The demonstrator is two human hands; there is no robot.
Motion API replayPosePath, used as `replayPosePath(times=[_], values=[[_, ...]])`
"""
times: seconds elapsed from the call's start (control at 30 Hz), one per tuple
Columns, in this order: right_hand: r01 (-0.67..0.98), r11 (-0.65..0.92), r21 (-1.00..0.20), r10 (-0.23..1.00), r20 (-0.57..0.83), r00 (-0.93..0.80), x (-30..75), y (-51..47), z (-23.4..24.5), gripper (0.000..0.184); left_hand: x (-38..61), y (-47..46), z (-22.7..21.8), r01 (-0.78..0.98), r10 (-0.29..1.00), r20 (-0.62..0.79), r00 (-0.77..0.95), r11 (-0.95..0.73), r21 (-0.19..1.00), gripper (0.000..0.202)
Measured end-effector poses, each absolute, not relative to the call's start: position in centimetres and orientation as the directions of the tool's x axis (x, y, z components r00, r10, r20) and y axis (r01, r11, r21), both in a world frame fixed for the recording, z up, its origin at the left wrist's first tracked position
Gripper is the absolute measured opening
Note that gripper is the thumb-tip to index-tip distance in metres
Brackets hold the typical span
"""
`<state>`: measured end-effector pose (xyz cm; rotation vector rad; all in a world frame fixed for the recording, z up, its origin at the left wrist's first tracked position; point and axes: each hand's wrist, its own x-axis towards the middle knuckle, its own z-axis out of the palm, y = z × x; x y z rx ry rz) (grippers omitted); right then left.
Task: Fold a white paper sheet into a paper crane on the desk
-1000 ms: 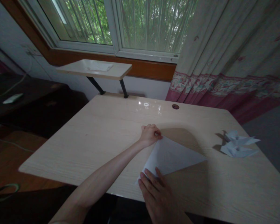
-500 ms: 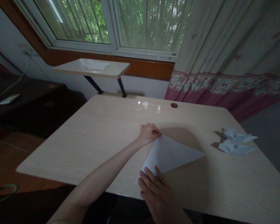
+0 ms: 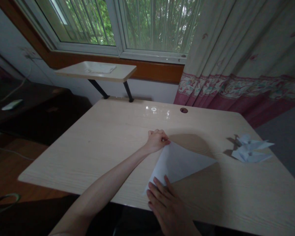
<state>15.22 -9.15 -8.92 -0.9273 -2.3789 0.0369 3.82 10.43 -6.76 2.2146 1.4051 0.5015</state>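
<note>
A sheet of white paper (image 3: 181, 161), folded into a triangle, lies on the wooden desk (image 3: 108, 137) in front of me. At its far corner, my left hand (image 3: 157, 141) is closed, pinching the paper between thumb and fingers. My right hand (image 3: 164, 203) rests palm down over the near corner, its fingers stretched out and slightly apart on the paper. The third corner points right and is untouched. Part of the near edge is hidden beneath my right fingers.
Folded paper cranes (image 3: 251, 152) stand at the desk's right side. A round cable hole (image 3: 184, 110) is near the back edge. A small raised shelf (image 3: 122, 73) on black posts bears a white tray (image 3: 100, 68). A patterned curtain (image 3: 235, 75) hangs at the right.
Both hands keep nearly the same places on the paper. The view has shifted very slightly; otherwise nothing has visibly moved.
</note>
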Motion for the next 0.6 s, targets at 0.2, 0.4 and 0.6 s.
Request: replayPosePath(times=[0.2,0.4,0.6], values=[[0.609,0.760,-0.227,0.630,0.491,-0.602,15.7,-9.0,-8.6,0.024,3.7,10.4,-6.7,0.727,0.904,0.067,0.423,-0.383,0.570,0.014],[0.692,0.684,-0.228,0.708,0.433,-0.558,20.4,-7.4,-7.5,0.046,3.7,10.1,-6.6,0.710,0.891,0.100,0.444,-0.417,0.567,0.013],[0.791,0.552,-0.262,0.813,0.378,-0.442,25.0,-6.0,-8.0,0.049,3.7,9.6,-6.0,0.710,0.894,0.125,0.431,-0.421,0.565,0.016]])
